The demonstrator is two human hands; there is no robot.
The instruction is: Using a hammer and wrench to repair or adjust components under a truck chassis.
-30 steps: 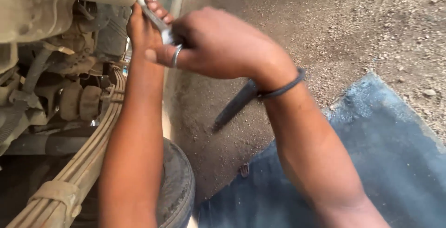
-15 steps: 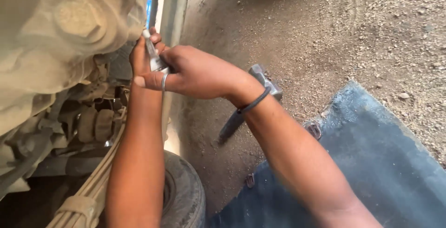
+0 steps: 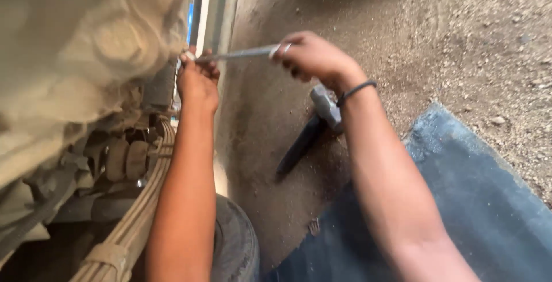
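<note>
We saw a long metal wrench (image 3: 238,55) lying nearly level, just off the dusty underside of a vehicle (image 3: 75,58), and we place everything else from that wrench. Our right hand (image 3: 313,58) was clenched round its outer end, fingers curled fully over the shaft, with a pale ring on one finger and a dark band (image 3: 356,90) on the wrist just behind. Our left hand (image 3: 197,81) was closed at the wrench's inner end, fingertips pinched where the tool met the vehicle; what sat under those fingertips we could not make out, since the hand covered it.

Just beyond the wrench's inner end ran an upright grey metal frame rail (image 3: 221,12), with a narrow strip of blue (image 3: 190,23) showing beside it. We could read no label or sign anywhere. Below the wrench, under the right wrist, a hammer (image 3: 310,127) lay on the dirt ground (image 3: 448,29), its grey head partly hidden by the forearm and its dark handle slanting down and away towards the left. Further below, a blue-grey mat (image 3: 489,201) covered the ground beneath the right arm. Below the wrench's inner end, curved leaf springs (image 3: 138,213) swept down along the left forearm, and a dark tyre (image 3: 236,247) sat near the elbow.
</note>
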